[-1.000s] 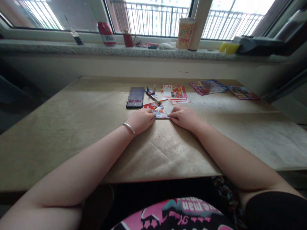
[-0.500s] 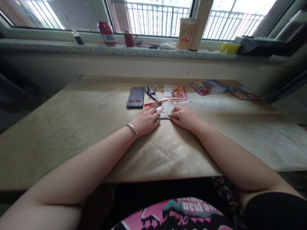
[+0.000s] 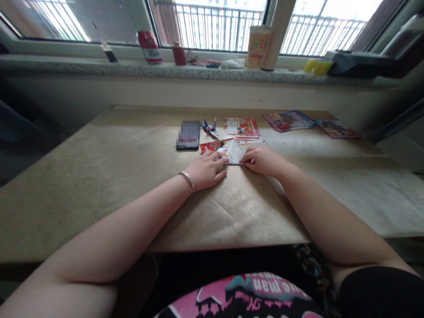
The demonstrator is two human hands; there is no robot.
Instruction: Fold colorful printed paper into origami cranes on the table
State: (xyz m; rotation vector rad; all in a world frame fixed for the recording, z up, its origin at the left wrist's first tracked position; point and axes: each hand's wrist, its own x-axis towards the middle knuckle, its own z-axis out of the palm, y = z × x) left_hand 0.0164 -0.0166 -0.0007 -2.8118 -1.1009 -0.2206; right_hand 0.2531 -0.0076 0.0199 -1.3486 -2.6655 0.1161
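Your left hand point(image 3: 207, 171) pressed flat-fingered on the folded paper point(image 3: 233, 153). Your right hand point(image 3: 263, 160) pinched its edge.

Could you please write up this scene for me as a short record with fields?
Surface: table covered in brown paper
Left: left hand open and flat, fingertips on the left edge of the folded paper
Right: right hand curled, fingers closed on the folded paper's right corner
Behind the paper: phone, small paper crane, leaflets
Far right: magazines
Windowsill: red can, paper cup
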